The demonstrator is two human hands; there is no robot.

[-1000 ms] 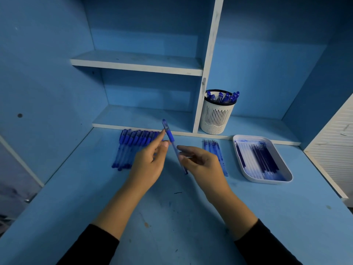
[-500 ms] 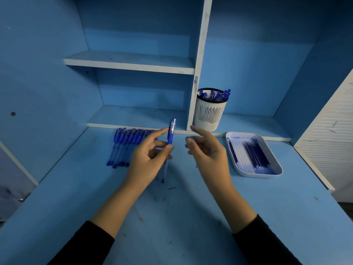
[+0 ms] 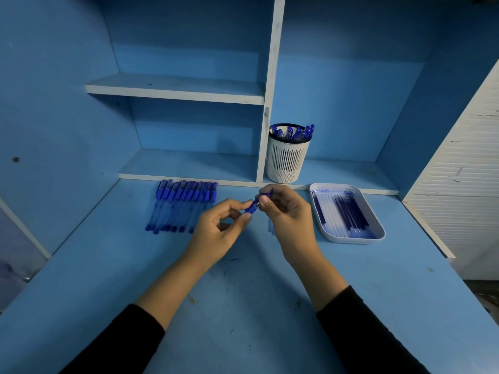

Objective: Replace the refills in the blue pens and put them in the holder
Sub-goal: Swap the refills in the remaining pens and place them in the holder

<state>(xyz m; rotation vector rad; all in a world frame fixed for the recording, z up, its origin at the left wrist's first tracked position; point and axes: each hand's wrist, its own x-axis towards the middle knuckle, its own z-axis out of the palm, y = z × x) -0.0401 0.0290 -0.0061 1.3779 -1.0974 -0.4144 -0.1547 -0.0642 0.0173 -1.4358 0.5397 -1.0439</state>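
Note:
Both hands hold one blue pen [image 3: 253,206] above the middle of the desk. My left hand [image 3: 218,233] pinches its lower blue end between thumb and forefinger. My right hand [image 3: 289,211] curls round the upper end, hiding most of the barrel. A row of several blue pens [image 3: 183,206] lies on the desk to the left of my hands. The white slotted holder [image 3: 287,160] stands on the low shelf behind, with several blue pens in it. A white tray [image 3: 378,233] of refills sits to the right.
The blue desk [image 3: 243,306] is backed by a shelf unit with a white vertical divider [image 3: 271,90] and an upper shelf [image 3: 175,90]. A white slatted panel [image 3: 464,171] stands at the right edge. A few loose refills [image 3: 270,228] peek out under my right hand.
The pen stood upright in my left hand with my right hand open beside it. Now it is tilted and lower, and my right hand has closed round its upper end.

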